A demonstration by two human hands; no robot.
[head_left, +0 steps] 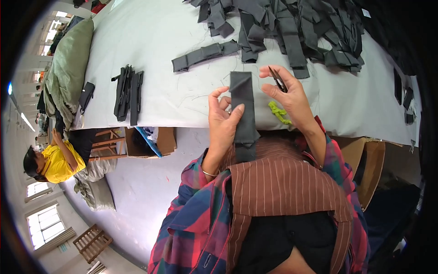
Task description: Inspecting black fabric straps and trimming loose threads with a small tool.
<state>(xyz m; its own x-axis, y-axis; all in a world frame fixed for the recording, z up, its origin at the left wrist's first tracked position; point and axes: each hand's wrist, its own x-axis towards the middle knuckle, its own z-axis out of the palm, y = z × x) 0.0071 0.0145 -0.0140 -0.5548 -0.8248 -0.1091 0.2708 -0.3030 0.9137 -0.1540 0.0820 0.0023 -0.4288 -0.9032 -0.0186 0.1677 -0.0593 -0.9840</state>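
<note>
My left hand (221, 125) grips a dark grey fabric strip (244, 98) near the table's front edge, thumb on top. The strip stands lengthwise, and its lower end hangs over my striped apron. Just to the right, my right hand (294, 98) holds small black thread snips (278, 79) between thumb and fingers, apart from the strip. Below that hand lies a bright yellow-green cord (279, 113). A large heap of similar strips (292, 32) covers the far side of the table. One folded strip (205, 55) lies nearer, and a neat stack (123, 93) sits at the left.
Loose threads are scattered over the pale table (155, 55). A big green sack (75, 59) rests at its left edge. Cardboard boxes (168, 139) stand below the front edge. Farther left, a person in yellow (64, 164) works near a wooden stool (107, 144).
</note>
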